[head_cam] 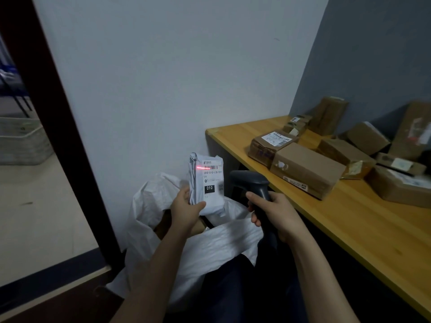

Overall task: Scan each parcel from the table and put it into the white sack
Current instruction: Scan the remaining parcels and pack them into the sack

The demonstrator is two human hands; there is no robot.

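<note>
Parcel (206, 183), small and grey-white, held upright in left hand (186, 210), just above the open top of the white sack (210, 248). Left fingers (184, 191) and thumb clamped on its lower end. White label facing the camera, with a thin red line (202, 168) of light across the bar code near the top. Right hand (276, 216) gripping the dark scanner (251, 183), fingers wrapped tight round the handle, head pointing at the parcel. Sack down on the floor by the wall, beside the wooden surface (349, 227). Many brown boxes (307, 170) lying on that surface, apart from both hands.
</note>
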